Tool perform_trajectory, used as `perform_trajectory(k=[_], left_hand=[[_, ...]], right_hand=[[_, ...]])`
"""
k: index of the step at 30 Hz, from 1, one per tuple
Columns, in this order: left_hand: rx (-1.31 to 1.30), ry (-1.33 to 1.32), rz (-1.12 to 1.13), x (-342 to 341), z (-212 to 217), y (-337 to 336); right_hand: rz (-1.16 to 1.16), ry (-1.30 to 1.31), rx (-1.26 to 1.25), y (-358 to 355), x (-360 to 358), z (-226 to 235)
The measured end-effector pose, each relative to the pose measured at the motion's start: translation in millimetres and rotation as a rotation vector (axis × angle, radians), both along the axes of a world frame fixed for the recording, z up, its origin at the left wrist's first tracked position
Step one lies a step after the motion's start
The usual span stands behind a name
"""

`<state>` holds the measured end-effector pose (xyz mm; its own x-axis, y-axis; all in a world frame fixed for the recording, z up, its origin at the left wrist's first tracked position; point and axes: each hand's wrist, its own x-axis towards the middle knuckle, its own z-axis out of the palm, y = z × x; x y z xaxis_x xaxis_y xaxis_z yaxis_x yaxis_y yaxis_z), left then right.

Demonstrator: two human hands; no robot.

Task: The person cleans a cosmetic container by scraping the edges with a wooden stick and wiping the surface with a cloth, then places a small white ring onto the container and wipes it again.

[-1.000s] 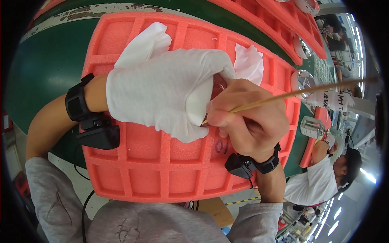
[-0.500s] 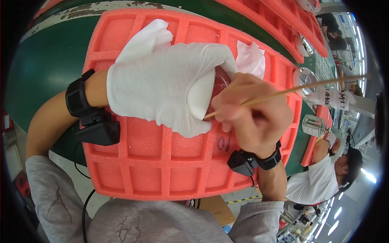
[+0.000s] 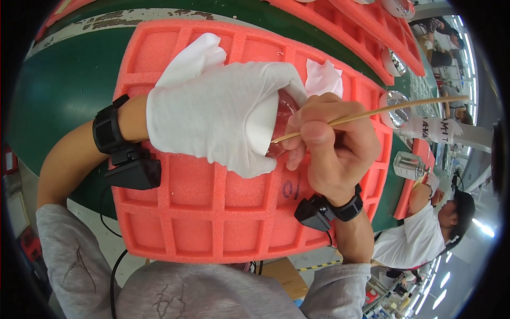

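Observation:
My left hand (image 3: 212, 114), in a white cloth glove, is closed around a clear, rounded glass-like piece (image 3: 285, 112) with a smooth white part (image 3: 262, 130) beside it. The glove hides most of this piece, so its full shape cannot be made out. In the fingers of my bare right hand (image 3: 340, 143) is pinched a thin wooden stick (image 3: 393, 108). Its tip rests at or very near the border between the white part and the clear surface. Both hands are above a pink foam tray (image 3: 191, 234) divided into square pockets.
A white cloth (image 3: 194, 58) and a smaller white piece (image 3: 323, 78) lie on the tray. More pink foam trays (image 3: 340, 29) with clear round pieces stand beyond it on the green table (image 3: 64, 101). At the right are a glass jar (image 3: 409, 166) and a co-worker (image 3: 411, 236).
The stick's tip has shifted slightly away from me along the white part's edge, and the stick's far end has swung a little inward. Both hands keep their hold.

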<state>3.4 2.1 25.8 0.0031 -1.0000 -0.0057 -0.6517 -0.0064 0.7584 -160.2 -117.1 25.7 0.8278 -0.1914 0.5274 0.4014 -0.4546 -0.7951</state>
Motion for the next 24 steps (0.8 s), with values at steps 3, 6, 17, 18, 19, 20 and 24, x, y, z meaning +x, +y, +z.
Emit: perform_trajectory(k=[3, 6, 17, 18, 19, 20, 24], left_hand=[[0.057, -0.031, 0.002, -0.3, 4.1, 0.0], [0.022, -0.031, -0.017, 0.7, 3.5, 0.2], [0.038, -0.032, 0.0, 0.0, 5.9, -0.8], [0.023, -0.029, 0.005, 0.1, 3.8, -1.0], [0.022, -0.029, 0.006, 0.2, 1.2, -1.2], [-0.009, -0.014, 0.011, 0.4, -2.1, -1.2], [-0.063, 0.001, 0.01, 2.1, -5.3, -1.1]], right_hand=[[0.012, -0.018, -0.035, -4.2, 3.2, -1.2], [0.118, -0.139, -0.291, -9.1, 4.5, -1.8], [0.151, -0.116, -0.266, -12.2, 6.4, -2.2], [0.152, -0.117, -0.267, -10.1, 5.3, -2.9], [0.077, -0.082, -0.147, -5.5, 2.3, -3.9], [0.001, -0.046, -0.027, -1.0, -0.7, -4.8], [0.032, -0.082, -0.123, -6.7, 5.1, -5.4]])
